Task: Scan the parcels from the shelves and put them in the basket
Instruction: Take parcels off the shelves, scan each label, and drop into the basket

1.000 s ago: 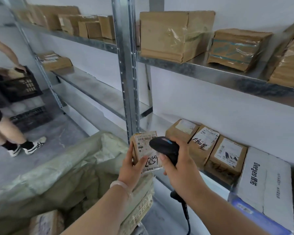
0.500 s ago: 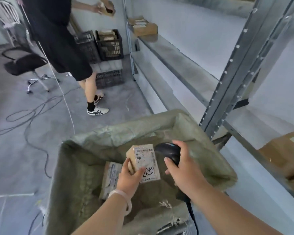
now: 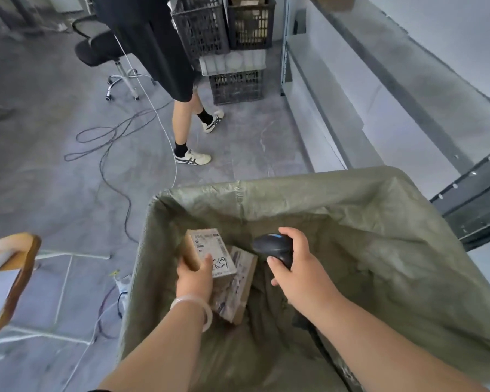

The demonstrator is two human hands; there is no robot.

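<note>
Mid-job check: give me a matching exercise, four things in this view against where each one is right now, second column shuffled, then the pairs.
Things
1. labelled parcel
2. scanner
3. second parcel
4. black crates

Places
A. stacked on the floor at the far end of the shelving
B. held in the left hand, within the sack's mouth
C. lying loose inside the green sack
D. held in the right hand

Pairs: 1-B, 2-D, 3-C, 4-A
</note>
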